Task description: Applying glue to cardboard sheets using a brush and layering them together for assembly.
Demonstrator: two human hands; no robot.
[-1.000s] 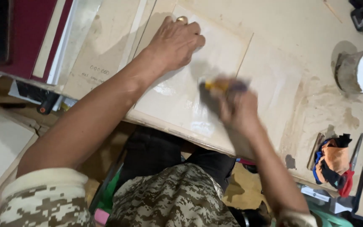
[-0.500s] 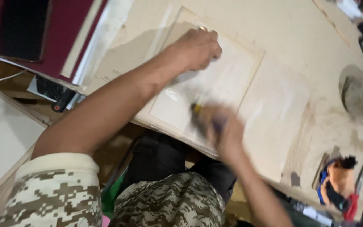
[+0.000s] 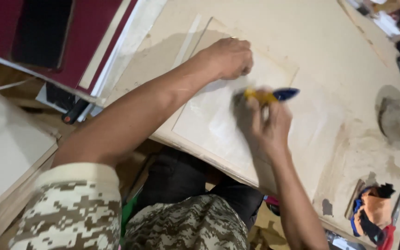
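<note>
Left hand [image 3: 230,58] pressed down on the far part of a pale rectangular panel [image 3: 218,120], fingers curled under, knuckles up, gripping nothing, only pinning the panel flat. Right hand [image 3: 265,122] clenched around a yellow-and-blue tool [image 3: 270,95], blurred; yellow body inside the fist, blue tip poking out beyond the knuckles, just above the panel's middle. Kind of tool impossible to tell through the blur.

Panel lying flat on a dusty beige worktable [image 3: 329,41], near edge close to the table's front edge, far corner just past the left hand. Left of the panel, a dark red board [image 3: 38,32] with a black rectangle on it, overhanging the table's side, and a white sheet [image 3: 5,143] lower down. Right of the panel, well apart, a grey cylindrical pot [image 3: 392,118] beside a white round shape at the frame's edge. Nearer the table's front right corner, a heap of coloured rags [image 3: 371,213], orange and blue, beside a dark blade-like tool. Below the panel, camouflage-patterned sleeve [image 3: 70,208] and dark trousers.
</note>
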